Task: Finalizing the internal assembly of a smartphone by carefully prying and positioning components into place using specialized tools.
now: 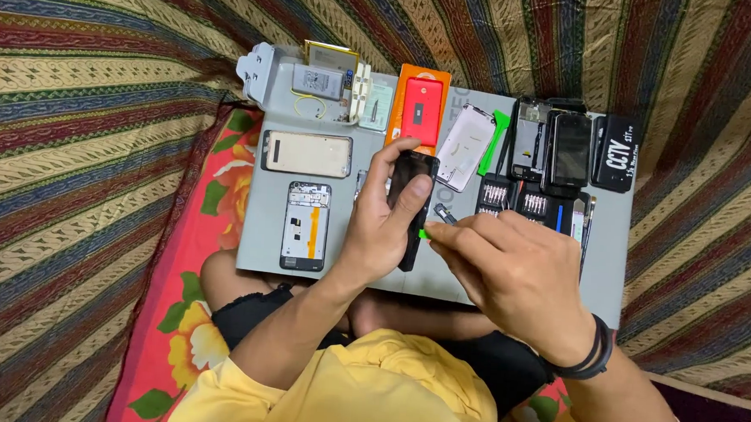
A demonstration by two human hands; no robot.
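My left hand (383, 228) grips a black phone (413, 180), held on edge above a grey work mat (259, 231) that rests on my lap. My right hand (509, 274) pinches a small green pry tool (424, 233) whose tip touches the phone's right edge. A black band circles my right wrist.
On the mat lie an opened phone frame (305, 225), a beige phone back (307, 153), a battery and small parts (318, 81), a red phone on an orange box (421, 109), a white back cover (464, 147), a green pry bar (493, 140), black phones (570, 150) and screwdriver bit cases (513, 199). Striped cloth surrounds everything.
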